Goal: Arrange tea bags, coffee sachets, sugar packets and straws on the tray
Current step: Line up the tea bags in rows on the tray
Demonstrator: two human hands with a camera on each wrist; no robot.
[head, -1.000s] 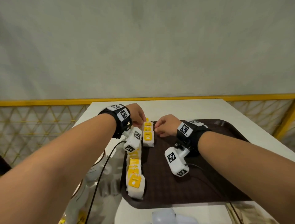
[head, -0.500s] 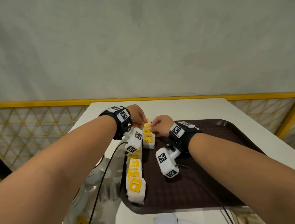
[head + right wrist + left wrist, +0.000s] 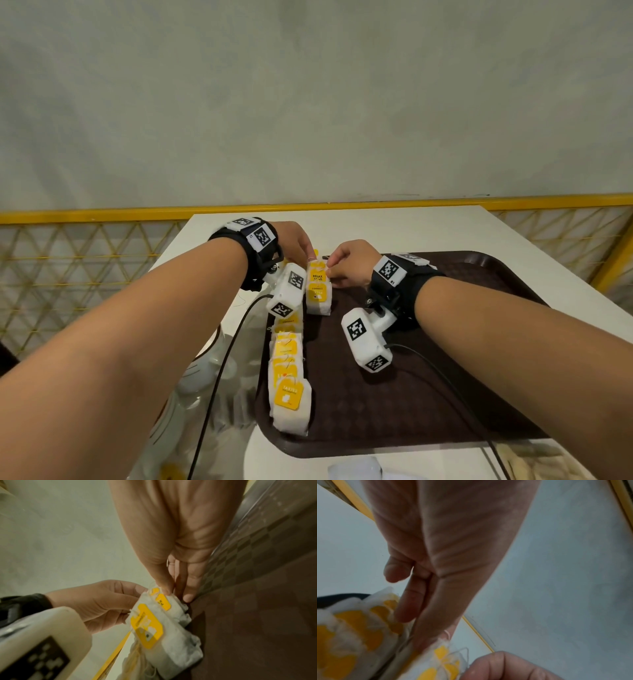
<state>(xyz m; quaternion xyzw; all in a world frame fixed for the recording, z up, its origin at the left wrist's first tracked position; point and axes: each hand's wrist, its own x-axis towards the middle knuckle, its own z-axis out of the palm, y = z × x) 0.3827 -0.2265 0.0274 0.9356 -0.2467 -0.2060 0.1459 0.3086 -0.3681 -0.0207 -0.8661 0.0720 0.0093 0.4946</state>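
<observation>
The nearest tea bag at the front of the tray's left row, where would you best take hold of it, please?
Probably pinch the nearest tea bag by its long side edges from above: it lies flat on the tray, its near end free, its far end overlapped by the next bag.

A white surface (image 3: 394, 229) runs back to a pale grey-green wall (image 3: 308, 102). A yellow rail (image 3: 102, 215) crosses the foot of that wall, with yellow lattice fencing (image 3: 68, 267) below it on the left and more at the far right. At the near left edge lies crumpled clear plastic (image 3: 219, 387) — its contents cannot be made out.
</observation>
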